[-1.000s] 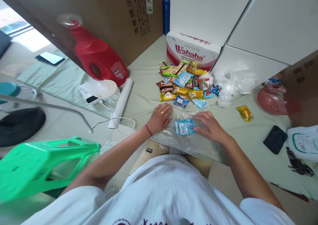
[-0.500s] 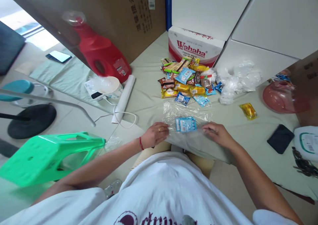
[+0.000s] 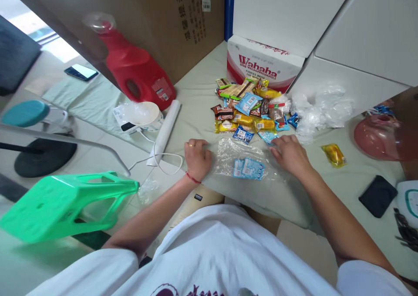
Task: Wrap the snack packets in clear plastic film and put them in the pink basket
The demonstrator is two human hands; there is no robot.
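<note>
A clear plastic bag (image 3: 225,152) is spread flat at the table's near edge, with light-blue printed packets (image 3: 253,169) overlapping on its lower half; whether they lie in or on it I cannot tell. My left hand (image 3: 197,159) rests just left of the bag, fingers loosely bent and apart, holding nothing visible. At the near side of a snack pile, my right hand (image 3: 290,154) reaches with fingers apart to a light-blue snack packet (image 3: 267,136). Its fingertips are at the packet's edge, and contact is unclear. The pile includes a yellow packet (image 3: 264,124) and a dark-blue packet (image 3: 243,134).
Behind the pile stands a Wahaba-style white and red carton (image 3: 261,65). Crumpled clear plastic (image 3: 321,111) lies to its right, near a yellow packet (image 3: 333,155) and a black pouch (image 3: 378,196). A red jug (image 3: 140,69), white roll (image 3: 166,130) and green stool (image 3: 65,204) are left.
Both hands have left the bag's near corners and moved forward, the right one to the pile's near edge. The light-blue packets on the bag have shifted and fanned apart. The view has shifted slightly.
</note>
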